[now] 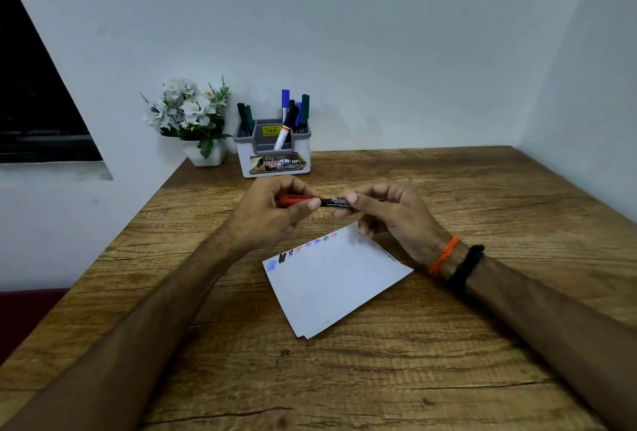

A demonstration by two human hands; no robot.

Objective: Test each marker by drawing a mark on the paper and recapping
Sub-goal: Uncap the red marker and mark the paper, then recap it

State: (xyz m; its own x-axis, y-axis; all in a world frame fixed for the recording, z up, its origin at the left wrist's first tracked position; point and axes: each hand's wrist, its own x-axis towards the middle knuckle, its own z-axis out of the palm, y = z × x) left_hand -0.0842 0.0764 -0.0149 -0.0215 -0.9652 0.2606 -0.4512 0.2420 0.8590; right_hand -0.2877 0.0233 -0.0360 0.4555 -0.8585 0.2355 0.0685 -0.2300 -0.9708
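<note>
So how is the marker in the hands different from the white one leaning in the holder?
The held marker has a black barrel and red cap; the leaning marker is white with a black cap. The held one lies level above the paper, gripped by the left hand and right hand; the other rests slanted in the holder. Both look capped.

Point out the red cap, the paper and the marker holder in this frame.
red cap (293,200), head view, on its exposed side by the left fingers.
paper (331,286), head view, on its blank middle.
marker holder (275,163), head view, on its labelled front wall.
</note>
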